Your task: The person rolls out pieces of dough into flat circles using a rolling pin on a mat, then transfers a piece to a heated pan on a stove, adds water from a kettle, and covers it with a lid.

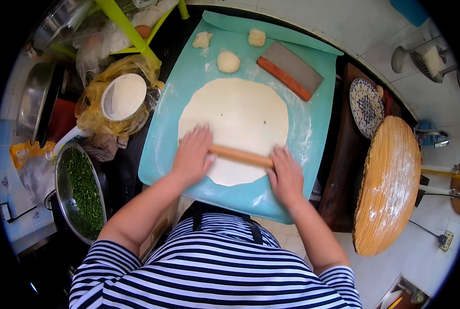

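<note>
A wide, thin round of dough lies on a turquoise silicone mat. Across its nearer part runs a slim wooden rolling pin, slightly slanted. My left hand lies over the pin's left end, fingers stretched forward, and hides that end. Over the right end is my right hand, slightly blurred. Two small dark specks show on the dough. Beyond it sit a smooth dough ball and two smaller lumps, one left and one right. A dough scraper with a reddish wooden handle lies at the far right.
Left of the mat stand a tub of flour in a yellowish plastic bag and a steel bowl of chopped greens. To the right are a blue-patterned plate and a round flour-dusted straw tray. A green rack rises at upper left.
</note>
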{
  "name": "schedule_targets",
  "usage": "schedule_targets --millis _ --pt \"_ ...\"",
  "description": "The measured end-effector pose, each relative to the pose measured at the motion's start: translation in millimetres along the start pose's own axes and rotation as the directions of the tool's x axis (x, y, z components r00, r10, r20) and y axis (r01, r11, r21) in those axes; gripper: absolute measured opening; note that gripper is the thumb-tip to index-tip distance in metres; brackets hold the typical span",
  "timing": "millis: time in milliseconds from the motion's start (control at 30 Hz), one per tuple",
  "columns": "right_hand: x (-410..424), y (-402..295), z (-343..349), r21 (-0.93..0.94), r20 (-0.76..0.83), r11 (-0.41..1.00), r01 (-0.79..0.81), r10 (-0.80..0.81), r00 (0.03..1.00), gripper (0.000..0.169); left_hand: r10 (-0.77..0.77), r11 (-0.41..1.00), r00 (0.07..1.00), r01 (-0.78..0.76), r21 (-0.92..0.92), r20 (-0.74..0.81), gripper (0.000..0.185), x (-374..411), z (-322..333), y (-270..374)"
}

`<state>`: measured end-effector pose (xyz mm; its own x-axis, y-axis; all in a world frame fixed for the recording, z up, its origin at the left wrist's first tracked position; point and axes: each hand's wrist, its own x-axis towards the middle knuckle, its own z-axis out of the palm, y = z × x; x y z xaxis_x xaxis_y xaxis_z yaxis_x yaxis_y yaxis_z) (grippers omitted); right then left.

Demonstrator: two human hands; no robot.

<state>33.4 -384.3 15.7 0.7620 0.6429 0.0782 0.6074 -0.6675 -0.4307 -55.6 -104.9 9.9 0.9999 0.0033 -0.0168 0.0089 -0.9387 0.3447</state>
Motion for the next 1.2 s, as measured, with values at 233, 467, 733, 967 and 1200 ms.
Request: schedule_targets --millis 233,467,733,967,1200 --pt "54 16 -21 -0.031 -0.132 0.998 0.062 -0.066 0.989 0.032 0.064 0.998 0.991 -0.063 0.013 -0.116 0.065 37 -29 -7" --pt "167 65 -7 -0.100 -0.178 0.995 -0.026 0.007 0.984 0.051 0.023 0.988 0.956 0.023 0.154 -0.294 0.064 188 -9 -43" --pt "161 69 -14 -0.249 0.030 0.968 0.026 -0.019 0.999 0.063 -0.018 0.987 0.996 0.032 0.155 -0.086 0.066 172 -6 -39" --pt "215 88 -20 -0.218 -0.114 0.972 0.085 -0.112 0.987 0.051 -0.046 0.976 0.946 0.111 0.187 -0.320 0.063 262 -21 -58" --pt "206 58 -24 -0.154 -0.126 0.949 0.274 -0.293 0.948 0.033 -0.105 0.993 0.950 0.119 0.029 -0.295 0.062 210 -39 -79"
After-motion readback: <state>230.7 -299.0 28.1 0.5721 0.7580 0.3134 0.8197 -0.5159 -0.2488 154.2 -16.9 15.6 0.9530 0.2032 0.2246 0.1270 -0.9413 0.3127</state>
